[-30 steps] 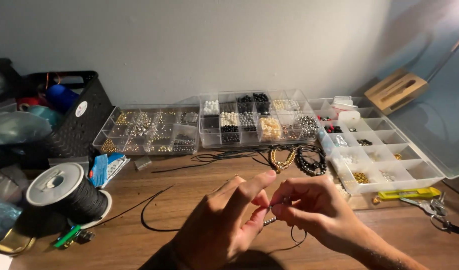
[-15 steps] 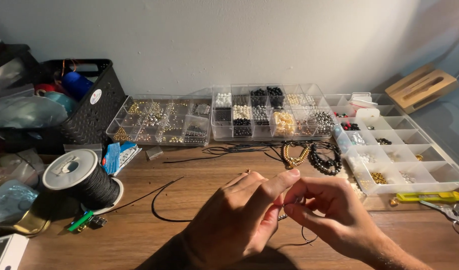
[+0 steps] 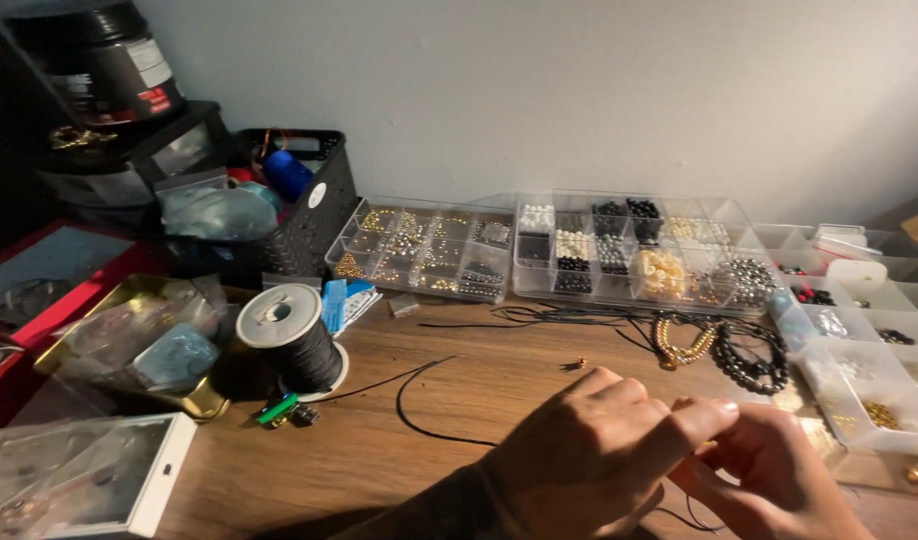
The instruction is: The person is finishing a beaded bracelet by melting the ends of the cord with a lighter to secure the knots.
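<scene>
Your left hand [image 3: 589,450] and your right hand [image 3: 774,470] are together at the lower right of the frame, fingertips meeting. The fingers of both hands are curled and pinched toward each other, and a thin black cord [image 3: 419,400] seems to run between them, but the exact grip is hidden, so you cannot tell what each hand really pinches. A piece of this cord lies in a loop on the wooden table [image 3: 379,460], left of your hands, and goes toward the spool of black cord [image 3: 291,340], which stands at the centre left.

Behind the hands, in the middle of the frame, a small gold bead [image 3: 581,363] lies alone on the wood. Further right you see a gold bead bracelet [image 3: 684,345] and, just beside it, a dark bead bracelet [image 3: 754,362]. Along the wall stand clear bead organiser boxes [image 3: 629,250] with many compartments. A black basket [image 3: 299,215] is at the upper left, and a gold tray [image 3: 129,340] with plastic bags is at the left.
</scene>
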